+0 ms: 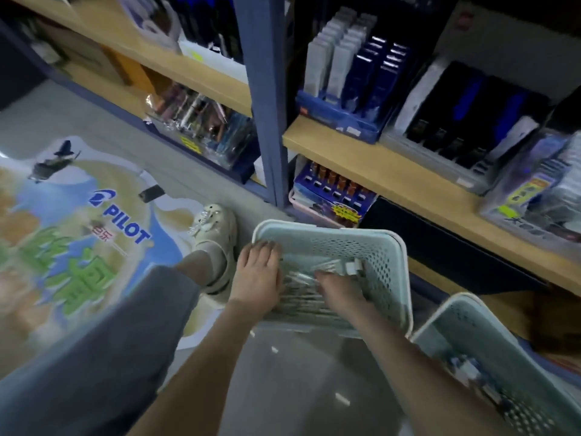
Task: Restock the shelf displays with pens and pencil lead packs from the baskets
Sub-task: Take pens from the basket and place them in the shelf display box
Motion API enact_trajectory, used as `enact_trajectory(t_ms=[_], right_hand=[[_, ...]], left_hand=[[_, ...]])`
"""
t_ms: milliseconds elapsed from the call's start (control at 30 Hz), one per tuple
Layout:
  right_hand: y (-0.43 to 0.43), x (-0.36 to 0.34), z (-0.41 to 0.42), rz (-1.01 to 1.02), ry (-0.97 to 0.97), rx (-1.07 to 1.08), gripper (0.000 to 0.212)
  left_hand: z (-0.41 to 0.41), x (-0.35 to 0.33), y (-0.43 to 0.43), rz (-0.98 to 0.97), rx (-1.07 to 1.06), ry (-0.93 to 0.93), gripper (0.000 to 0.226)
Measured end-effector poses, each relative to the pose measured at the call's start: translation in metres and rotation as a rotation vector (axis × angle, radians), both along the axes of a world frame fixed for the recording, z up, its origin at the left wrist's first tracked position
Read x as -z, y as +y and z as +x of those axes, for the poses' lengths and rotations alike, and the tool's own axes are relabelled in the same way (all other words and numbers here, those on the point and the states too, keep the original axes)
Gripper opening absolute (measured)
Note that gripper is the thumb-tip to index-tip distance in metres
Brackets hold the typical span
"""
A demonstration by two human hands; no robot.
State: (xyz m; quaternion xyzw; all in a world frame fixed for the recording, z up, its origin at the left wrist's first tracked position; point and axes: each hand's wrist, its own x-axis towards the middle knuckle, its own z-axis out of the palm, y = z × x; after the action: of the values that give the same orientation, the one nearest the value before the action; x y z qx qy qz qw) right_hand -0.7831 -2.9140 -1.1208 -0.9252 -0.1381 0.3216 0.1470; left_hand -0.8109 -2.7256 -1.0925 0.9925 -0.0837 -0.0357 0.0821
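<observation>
- shelving [393,171] of pale wood on a blue post [267,105] rises just beyond your basket [386,247], right?
- right. display trays [342,121] of dark and grey packs stand on the shelf ahead to your right, and a clear box of pens [204,130] sits on the lower board left of the post. a second basket [465,313] stands just beside the first, close under your right forearm, with things in it too smeared to name.
- and underfoot?
- grey floor [298,372], with a few small white bits [342,399] between your arms. a large floor sticker [94,231] printed with the word pilot covers the left side; your shoe [213,237] stands on its edge, just beside the basket, and your grey trouser leg [110,341] fills the near left.
- where are the pens for me?
- loose pens [298,300] lie heaped on the bottom of the basket, between your two hands. your left hand [259,275] lies along the basket's left side, fingers straight and side by side, tips at the rim of the far left corner. your right hand [339,291] is down inside, fingers bent into the heap; the blur hides whether they pinch a pen. a small white piece [355,265] lies just past them.
</observation>
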Motion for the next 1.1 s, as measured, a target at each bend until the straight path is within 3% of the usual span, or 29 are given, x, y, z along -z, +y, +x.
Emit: enact_trajectory(t_ms=[100,233,367,500,600,767,967,1100], right_hand=[[0.018,0.034,0.001,-0.133,-0.02,-0.156,0.034],[0.032,0.054,0.006,-0.157,-0.067,-0.246,0.041],[0.033,0.061,0.005,-0.154,-0.167,-0.304,0.052],[0.023,0.056,0.003,-0.139,-0.232,-0.179,0.055],[0.01,0.051,0.002,-0.321,-0.243,0.034,0.062],[-0.004,0.053,-0.002,-0.468,-0.086,0.277,0.067],[-0.014,0.066,0.004,-0.444,0.028,0.357,0.086],[-0.017,0.073,0.008,-0.391,0.095,0.345,0.104]], left_hand=[[-0.002,0.019,0.003,0.044,0.013,0.03,0.053],[0.003,0.021,-0.001,0.086,-0.013,0.028,0.053],[0.0,0.021,-0.004,0.256,0.008,0.024,0.049],[0.002,0.018,-0.012,0.308,-0.033,0.07,0.055],[0.005,0.009,-0.019,0.36,-0.035,0.1,0.062],[0.006,0.009,-0.038,0.297,0.007,0.163,0.068],[0.017,0.018,-0.026,0.287,-0.052,-0.018,0.081],[0.023,0.025,-0.022,0.293,-0.081,-0.007,0.085]])
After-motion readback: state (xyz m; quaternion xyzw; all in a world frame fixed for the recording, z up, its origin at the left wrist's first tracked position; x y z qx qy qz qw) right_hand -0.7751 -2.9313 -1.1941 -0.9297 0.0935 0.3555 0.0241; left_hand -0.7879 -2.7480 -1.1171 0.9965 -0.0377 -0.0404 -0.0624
